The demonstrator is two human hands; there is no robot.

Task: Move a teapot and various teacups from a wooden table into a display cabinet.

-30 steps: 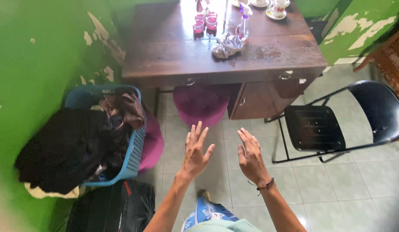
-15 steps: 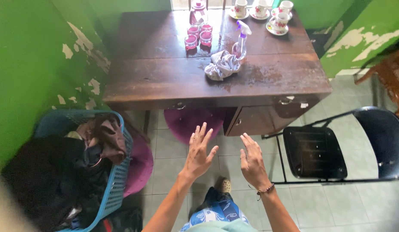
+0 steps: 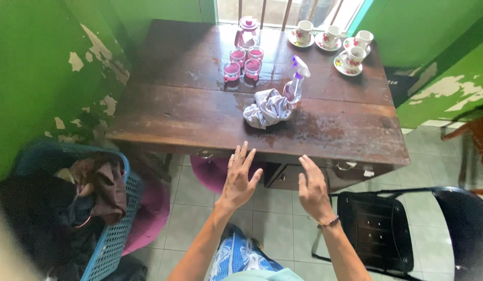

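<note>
My left hand (image 3: pixel 238 179) and right hand (image 3: pixel 313 188) are spread flat and bare, gripping nothing, raised at the near edge of the dark wooden table (image 3: pixel 189 117). Beyond them on its top lies a crumpled grey cloth (image 3: pixel 266 107), touching a spray bottle (image 3: pixel 294 83).

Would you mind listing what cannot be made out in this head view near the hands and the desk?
- Purple stool: mostly hidden under the desk and behind the left hand.
- Drawer front: partly covered by the right hand.
- Black chair: cut off by the right and bottom edges.
- Laundry basket: blurred, cut off at the left edge.
- Spray bottle: contents too small to tell.
</note>
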